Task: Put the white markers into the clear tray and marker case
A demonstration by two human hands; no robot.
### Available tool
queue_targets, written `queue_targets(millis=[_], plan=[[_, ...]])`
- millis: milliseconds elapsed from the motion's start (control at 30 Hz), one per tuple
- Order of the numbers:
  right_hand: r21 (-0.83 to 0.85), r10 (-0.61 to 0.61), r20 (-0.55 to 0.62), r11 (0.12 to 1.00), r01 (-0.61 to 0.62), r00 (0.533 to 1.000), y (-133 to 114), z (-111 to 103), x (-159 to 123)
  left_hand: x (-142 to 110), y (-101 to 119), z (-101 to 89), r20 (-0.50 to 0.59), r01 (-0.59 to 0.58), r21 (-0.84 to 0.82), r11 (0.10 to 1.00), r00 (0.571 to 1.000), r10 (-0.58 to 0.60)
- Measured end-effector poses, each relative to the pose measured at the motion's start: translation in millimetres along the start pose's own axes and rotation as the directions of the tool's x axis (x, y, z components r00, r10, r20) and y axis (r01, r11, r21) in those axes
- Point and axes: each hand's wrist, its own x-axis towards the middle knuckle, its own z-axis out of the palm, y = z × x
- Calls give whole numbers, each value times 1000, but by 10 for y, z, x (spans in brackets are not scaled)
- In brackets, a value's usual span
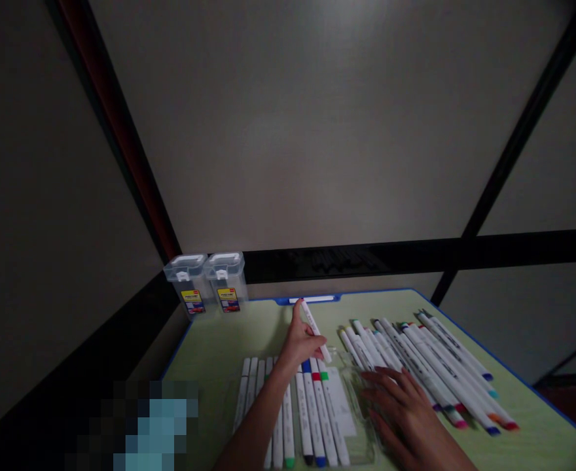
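My left hand point(298, 341) is closed on a white marker point(316, 330), pinched between thumb and finger and tilted above the far edge of a clear plastic tray point(365, 451). A row of white markers point(304, 418) lies side by side in the tray, some with green, blue, red or black ends; my left forearm hides part of it. My right hand point(403, 409) is open, fingers spread, over the tray's right edge and beside a loose pile of white markers point(425, 360). Whether it touches the tray or the pile, I cannot tell.
Two clear lidded plastic boxes point(229, 281) with yellow labels stand at the table's back left corner. A blue clip-like handle point(312, 299) sits at the back edge of the green tabletop point(263, 330). Behind it rises a grey panelled wall point(307, 144).
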Motion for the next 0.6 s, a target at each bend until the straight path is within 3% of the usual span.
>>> queue_targets(millis=[400,600], plan=[[20,28,34,999,-28,999,-11,-24,-2,-14,37,-9,35,0,11,1000,999,0],[15,24,23,1000,-24,999,-5,-11,-2,59,-43,-31,-11,-54,-60,997,999,53]])
